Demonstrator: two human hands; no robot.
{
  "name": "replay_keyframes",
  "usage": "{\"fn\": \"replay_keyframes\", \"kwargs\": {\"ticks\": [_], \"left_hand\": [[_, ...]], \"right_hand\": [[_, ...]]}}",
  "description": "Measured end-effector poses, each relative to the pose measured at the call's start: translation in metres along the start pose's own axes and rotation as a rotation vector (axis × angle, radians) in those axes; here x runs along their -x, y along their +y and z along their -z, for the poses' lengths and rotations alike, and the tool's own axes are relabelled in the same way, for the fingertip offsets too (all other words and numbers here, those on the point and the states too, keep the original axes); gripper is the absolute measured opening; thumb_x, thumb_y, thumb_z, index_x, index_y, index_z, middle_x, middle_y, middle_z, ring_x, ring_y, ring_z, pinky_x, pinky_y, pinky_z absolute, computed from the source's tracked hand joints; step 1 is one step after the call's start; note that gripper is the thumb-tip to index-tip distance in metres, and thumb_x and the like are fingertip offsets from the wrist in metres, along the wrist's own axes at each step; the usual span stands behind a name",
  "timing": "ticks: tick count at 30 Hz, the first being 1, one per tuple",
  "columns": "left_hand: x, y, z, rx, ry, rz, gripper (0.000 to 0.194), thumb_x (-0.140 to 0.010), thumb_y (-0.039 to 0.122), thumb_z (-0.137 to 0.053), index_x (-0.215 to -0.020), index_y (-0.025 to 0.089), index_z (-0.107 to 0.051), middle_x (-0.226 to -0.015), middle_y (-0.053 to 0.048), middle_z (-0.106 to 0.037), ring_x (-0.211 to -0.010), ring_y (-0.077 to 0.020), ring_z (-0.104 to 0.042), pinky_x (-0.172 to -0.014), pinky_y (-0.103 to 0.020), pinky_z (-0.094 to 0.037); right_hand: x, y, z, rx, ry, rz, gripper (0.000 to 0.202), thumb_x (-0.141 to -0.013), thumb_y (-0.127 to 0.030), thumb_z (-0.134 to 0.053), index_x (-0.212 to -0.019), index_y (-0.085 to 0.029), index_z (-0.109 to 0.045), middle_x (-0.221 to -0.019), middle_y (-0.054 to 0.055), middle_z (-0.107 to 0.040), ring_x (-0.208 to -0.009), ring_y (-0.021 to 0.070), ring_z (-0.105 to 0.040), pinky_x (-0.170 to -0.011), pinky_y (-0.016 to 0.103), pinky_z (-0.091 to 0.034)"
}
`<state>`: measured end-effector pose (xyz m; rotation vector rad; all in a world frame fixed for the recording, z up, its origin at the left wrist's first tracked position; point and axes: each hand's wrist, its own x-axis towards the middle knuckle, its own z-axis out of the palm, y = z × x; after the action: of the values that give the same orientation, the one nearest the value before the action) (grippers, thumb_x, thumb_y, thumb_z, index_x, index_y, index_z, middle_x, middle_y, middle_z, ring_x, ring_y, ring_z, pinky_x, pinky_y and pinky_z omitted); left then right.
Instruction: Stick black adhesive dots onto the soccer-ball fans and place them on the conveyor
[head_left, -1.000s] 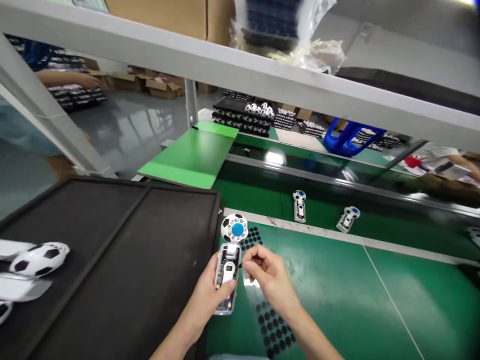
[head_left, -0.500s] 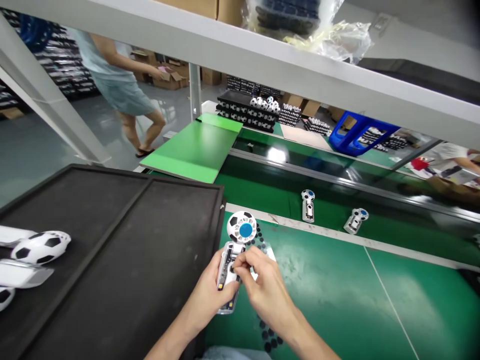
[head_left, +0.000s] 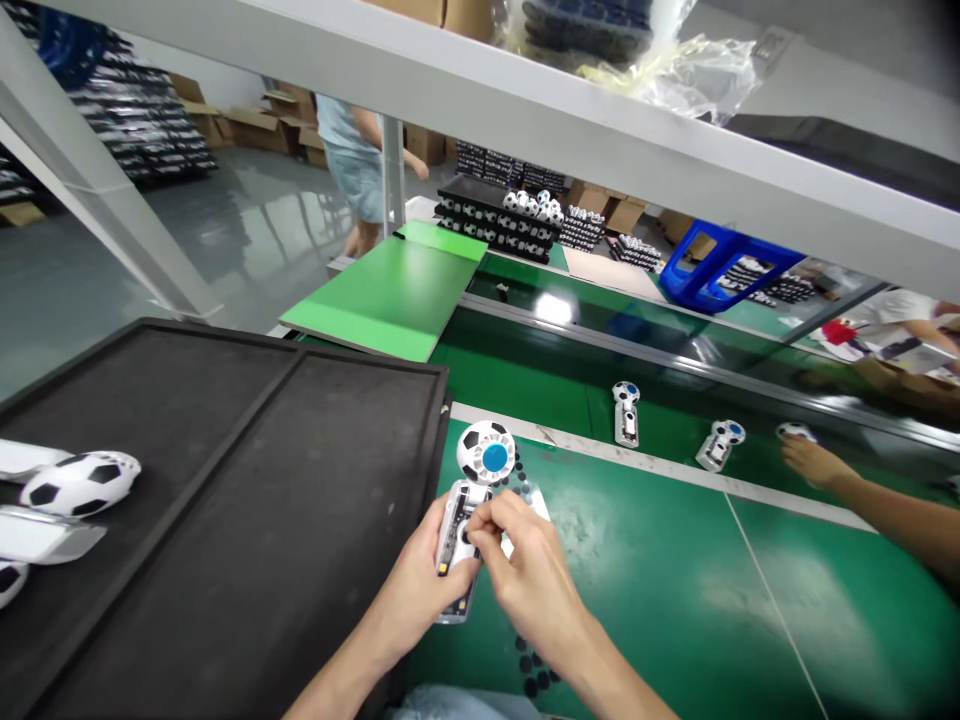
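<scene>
Two hands work one small fan (head_left: 471, 505) near the tabletop's (head_left: 675, 590) left edge: left hand (head_left: 420, 580) grips its handle, long axis pointing away, round head farthest; right hand (head_left: 517, 565) pinches closed on the handle's face, just right.

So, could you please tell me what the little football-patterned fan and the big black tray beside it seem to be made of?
The fan, held in the left hand, looks like glossy moulded plastic: smooth white shell, crisp black patches, small highlights. The black tray looks matte, probably thin formed plastic or foam, with a dull, faintly speckled surface and a raised rim.
</scene>
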<state>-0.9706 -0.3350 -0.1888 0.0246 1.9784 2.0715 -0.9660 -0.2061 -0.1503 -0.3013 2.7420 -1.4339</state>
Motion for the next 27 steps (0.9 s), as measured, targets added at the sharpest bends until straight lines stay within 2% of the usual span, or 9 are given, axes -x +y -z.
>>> {"fn": "replay_keyframes", "kwargs": {"ticks": [4, 7, 14, 27], "left_hand": [[-0.002, -0.005, 0.002, -0.021, -0.054, 0.029, 0.054, -0.069, 0.021, -0.054, -0.122, 0.015, -0.044, -0.116, -0.009, -0.061, -0.106, -0.0246, -0.058, -0.094, -0.034, -0.044], [-0.005, -0.01, 0.004, -0.062, -0.091, 0.022, 0.059, -0.069, 0.019, -0.053, -0.126, 0.014, -0.04, -0.12, -0.01, -0.058, -0.109, -0.0239, -0.057, -0.096, -0.034, -0.044], [-0.006, -0.012, 0.004, -0.08, -0.084, 0.004, 0.06, -0.068, 0.016, -0.051, -0.127, 0.015, -0.038, -0.121, -0.01, -0.057, -0.107, -0.0229, -0.057, -0.094, -0.033, -0.045], [-0.001, -0.007, -0.001, 0.004, -0.016, 0.021, 0.057, -0.065, 0.017, -0.053, -0.121, 0.014, -0.044, -0.112, -0.008, -0.063, -0.101, -0.0232, -0.06, -0.086, -0.031, -0.049]], "right_hand": [[0.003, 0.003, -0.005, -0.051, 0.076, -0.042, 0.016, -0.082, -0.012, -0.046, -0.073, -0.019, -0.056, -0.073, -0.001, -0.052, -0.068, 0.0127, -0.05, -0.063, 0.024, -0.037], [-0.001, 0.003, -0.003, -0.127, 0.052, -0.108, 0.014, -0.078, -0.014, -0.049, -0.066, -0.019, -0.056, -0.066, -0.002, -0.052, -0.063, 0.0125, -0.048, -0.06, 0.023, -0.037], [-0.006, 0.001, 0.001, -0.195, 0.059, -0.128, 0.013, -0.074, -0.017, -0.05, -0.063, -0.019, -0.056, -0.064, -0.002, -0.05, -0.061, 0.0123, -0.046, -0.059, 0.024, -0.038], [-0.002, 0.001, -0.001, -0.117, 0.057, -0.106, 0.015, -0.077, -0.012, -0.049, -0.064, -0.019, -0.055, -0.065, -0.002, -0.051, -0.062, 0.0118, -0.049, -0.06, 0.023, -0.038]]}}
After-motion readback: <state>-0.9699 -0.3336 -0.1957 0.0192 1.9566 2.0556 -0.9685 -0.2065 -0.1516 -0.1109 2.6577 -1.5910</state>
